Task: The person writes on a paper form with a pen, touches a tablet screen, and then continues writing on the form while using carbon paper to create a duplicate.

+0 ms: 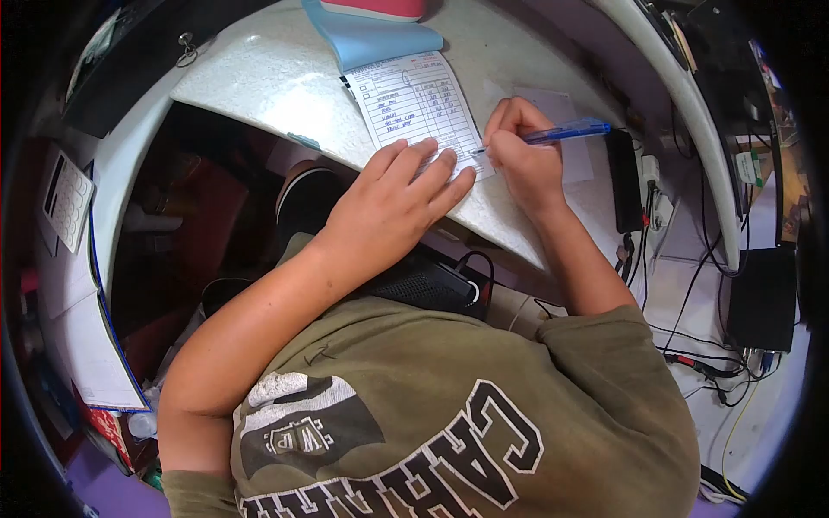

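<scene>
A white receipt pad (414, 99) with handwritten lines lies on the pale desk, its light-blue cover (376, 39) folded back at the top. My left hand (397, 194) rests over the pad's lower edge with its fingers spread flat. In my right hand (527, 155) is a blue pen (574, 130), pinched between thumb and fingers. The pen's tip is at the lower right part of the pad. Under and beside my right hand lies a pale sheet (574, 142).
The desk's front edge (250, 114) curves before my body. A pink and white object (371, 7) is behind the pad. A black power strip (623, 180) and cables stand at right. A calculator (69, 200) and an open notebook (95, 345) lie at left.
</scene>
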The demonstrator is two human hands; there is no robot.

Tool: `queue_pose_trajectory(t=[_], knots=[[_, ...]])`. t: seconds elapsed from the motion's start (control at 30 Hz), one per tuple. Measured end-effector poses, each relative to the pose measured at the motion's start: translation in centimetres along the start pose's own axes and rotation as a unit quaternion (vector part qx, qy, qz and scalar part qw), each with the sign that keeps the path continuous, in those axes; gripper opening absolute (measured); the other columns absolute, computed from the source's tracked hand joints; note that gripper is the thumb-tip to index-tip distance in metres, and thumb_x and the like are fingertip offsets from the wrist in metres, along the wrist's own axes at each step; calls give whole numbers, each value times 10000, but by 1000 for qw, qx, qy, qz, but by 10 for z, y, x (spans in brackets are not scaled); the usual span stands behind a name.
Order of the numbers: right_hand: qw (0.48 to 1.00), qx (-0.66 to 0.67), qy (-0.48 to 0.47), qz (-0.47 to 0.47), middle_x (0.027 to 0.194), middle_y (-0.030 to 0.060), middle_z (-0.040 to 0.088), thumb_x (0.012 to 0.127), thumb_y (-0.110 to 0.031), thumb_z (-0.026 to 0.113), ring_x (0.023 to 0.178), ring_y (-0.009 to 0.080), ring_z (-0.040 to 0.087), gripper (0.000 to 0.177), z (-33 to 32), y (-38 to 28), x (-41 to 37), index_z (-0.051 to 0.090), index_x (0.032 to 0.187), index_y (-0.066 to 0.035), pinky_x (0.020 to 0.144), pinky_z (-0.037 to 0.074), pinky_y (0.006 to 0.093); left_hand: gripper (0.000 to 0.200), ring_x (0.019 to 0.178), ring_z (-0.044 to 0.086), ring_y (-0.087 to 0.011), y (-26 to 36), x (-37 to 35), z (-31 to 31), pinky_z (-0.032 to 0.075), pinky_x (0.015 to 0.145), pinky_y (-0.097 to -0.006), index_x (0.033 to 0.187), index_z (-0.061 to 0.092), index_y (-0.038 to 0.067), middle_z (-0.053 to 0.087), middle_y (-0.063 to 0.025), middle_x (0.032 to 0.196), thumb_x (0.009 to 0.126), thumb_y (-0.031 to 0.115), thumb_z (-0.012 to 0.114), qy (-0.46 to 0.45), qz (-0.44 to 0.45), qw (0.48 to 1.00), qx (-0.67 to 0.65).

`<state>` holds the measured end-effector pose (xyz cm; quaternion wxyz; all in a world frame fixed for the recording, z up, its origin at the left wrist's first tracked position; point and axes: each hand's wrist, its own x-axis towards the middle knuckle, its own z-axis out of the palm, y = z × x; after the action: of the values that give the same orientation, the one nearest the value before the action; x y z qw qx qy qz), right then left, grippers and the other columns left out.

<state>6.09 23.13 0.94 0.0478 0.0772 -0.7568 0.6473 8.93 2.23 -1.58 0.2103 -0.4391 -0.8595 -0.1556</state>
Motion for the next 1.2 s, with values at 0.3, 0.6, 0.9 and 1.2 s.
queue_pose_trajectory(t=[0.3, 0.6, 0.9, 1.2], knots=[[999, -31, 10, -12, 750, 64, 539, 749, 37, 502, 568, 86, 417, 125, 4, 1, 0, 432, 701, -55, 513, 350, 246, 524, 1220, 534, -248, 0, -1, 1, 437, 1003, -386, 1352, 580, 143, 588, -56, 1282, 829, 118, 563, 1, 3, 1000, 4], [1000, -6, 8, -22, 753, 64, 533, 745, 42, 502, 560, 84, 405, 139, 1, 5, 1, 422, 698, -61, 506, 340, 240, 545, 1210, 535, -249, -1, 0, 0, 437, 999, -385, 1363, 565, 138, 587, -56, 1275, 819, 110, 570, -5, 9, 1000, 6], [1000, -27, 6, 4, 708, 9, 546, 762, -19, 578, 663, 81, 458, 135, -1, 5, 2, 471, 683, -39, 603, 383, 253, 543, 1218, 534, -249, -1, 0, -1, 439, 1006, -384, 1362, 569, 136, 588, -59, 1272, 820, 107, 568, -8, 8, 1000, 4], [998, -56, 9, -21, 690, 4, 537, 780, -17, 574, 659, 76, 457, 126, -1, 7, 2, 485, 691, -30, 597, 378, 258, 538, 1211, 537, -254, 0, 1, -1, 449, 1009, -396, 1358, 573, 153, 589, -60, 1274, 822, 111, 564, -11, 0, 1000, 0]])
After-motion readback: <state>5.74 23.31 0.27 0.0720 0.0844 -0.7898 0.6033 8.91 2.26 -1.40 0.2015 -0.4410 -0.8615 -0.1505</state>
